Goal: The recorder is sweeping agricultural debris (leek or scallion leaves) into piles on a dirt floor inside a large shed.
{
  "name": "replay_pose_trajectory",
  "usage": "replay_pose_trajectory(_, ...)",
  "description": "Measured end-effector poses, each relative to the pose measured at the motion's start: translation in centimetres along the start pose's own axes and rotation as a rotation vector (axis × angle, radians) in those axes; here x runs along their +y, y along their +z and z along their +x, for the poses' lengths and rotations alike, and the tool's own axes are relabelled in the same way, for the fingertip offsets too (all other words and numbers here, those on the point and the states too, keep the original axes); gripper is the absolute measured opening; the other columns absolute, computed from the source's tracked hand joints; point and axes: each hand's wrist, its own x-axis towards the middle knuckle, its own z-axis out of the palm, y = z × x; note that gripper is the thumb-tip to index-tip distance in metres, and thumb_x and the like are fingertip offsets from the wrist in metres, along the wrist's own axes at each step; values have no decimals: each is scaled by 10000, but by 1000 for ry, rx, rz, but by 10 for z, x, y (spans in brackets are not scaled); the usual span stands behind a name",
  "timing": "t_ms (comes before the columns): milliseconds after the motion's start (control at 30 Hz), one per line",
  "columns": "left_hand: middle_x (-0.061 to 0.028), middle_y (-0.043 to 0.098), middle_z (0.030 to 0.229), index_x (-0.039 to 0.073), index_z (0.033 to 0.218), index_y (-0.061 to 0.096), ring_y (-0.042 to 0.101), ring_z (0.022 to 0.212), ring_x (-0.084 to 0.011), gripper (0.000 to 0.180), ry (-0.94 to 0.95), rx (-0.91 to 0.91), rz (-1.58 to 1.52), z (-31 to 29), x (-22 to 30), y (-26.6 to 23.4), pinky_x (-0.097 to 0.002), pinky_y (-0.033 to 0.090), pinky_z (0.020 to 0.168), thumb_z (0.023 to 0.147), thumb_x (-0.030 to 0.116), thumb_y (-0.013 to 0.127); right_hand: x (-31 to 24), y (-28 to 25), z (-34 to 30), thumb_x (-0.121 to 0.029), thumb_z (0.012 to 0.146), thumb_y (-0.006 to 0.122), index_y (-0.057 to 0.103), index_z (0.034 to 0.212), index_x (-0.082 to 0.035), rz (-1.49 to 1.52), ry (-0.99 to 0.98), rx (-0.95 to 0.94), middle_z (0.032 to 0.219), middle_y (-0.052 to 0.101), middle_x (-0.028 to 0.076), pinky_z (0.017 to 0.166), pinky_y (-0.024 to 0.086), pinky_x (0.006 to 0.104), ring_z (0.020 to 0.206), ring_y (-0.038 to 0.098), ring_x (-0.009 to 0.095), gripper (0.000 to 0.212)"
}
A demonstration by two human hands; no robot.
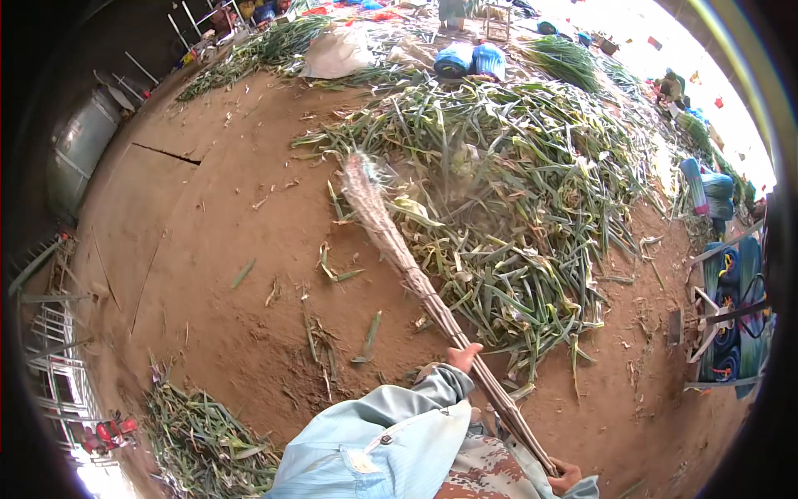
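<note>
A long broom of bundled twigs (424, 293) runs slantwise from lower right to upper left. Partway down its stick, my left hand (464, 356) is closed round it. At the handle's lower right end, my right hand (565, 477) also grips it. The frayed head of the broom reaches the left edge of a large heap of green leaf scraps (532, 216), which look like scallion or leek tops. Whether the broom's tip touches the ground or the leaves, I cannot tell.
Loose leaves lie on the brown dirt floor (216, 241). A smaller leaf pile (208, 441) sits at lower left near white metal racks (62, 366). Blue wrapped bundles (472, 61) stand beyond the heap. On the right is a metal-framed cart (727, 308) with blue-green bundles.
</note>
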Motion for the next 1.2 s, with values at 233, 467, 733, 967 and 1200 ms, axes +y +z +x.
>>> replay_pose_trajectory(233,-113,681,756,-52,875,704,628,654,-221,397,-110,268,139,112,81,-117,-410,510,630,777,329,752,-108,75,93,-256,805,804,632,1337,-37,173,-184,-204,1124,737,108,893,530,292,997,676,150,600)
replay_pose_trajectory(467,-254,715,1028,-93,1090,695,690,915,-331,595,-168,177,488,178,43,-58,-424,535,853,774,409,729,-137,84,71,-261,816,776,641,1328,-62,163,-100,-36,1068,740,146,864,534,321,974,697,190,566)
replay_pose_trajectory(733,-140,723,804,-58,842,718,681,726,-213,426,-20,-170,189,32,9,70,-392,545,674,749,340,837,-34,52,-30,-241,805,789,645,1315,-50,-49,151,150,995,739,130,808,541,331,921,697,179,564)
replay_pose_trajectory(967,-113,729,810,-18,813,730,676,712,-203,483,-226,-363,110,-48,-63,35,-365,541,706,698,434,853,46,24,-66,-223,795,801,648,1303,-39,-328,444,-84,931,737,115,759,547,339,874,697,169,562)
replay_pose_trajectory(1200,-117,720,811,-35,862,737,665,735,-212,457,-293,-54,64,-35,-76,-29,-370,531,716,705,383,834,118,13,-27,-227,775,817,654,1303,-65,-362,445,-304,875,742,107,728,557,339,814,700,164,576)
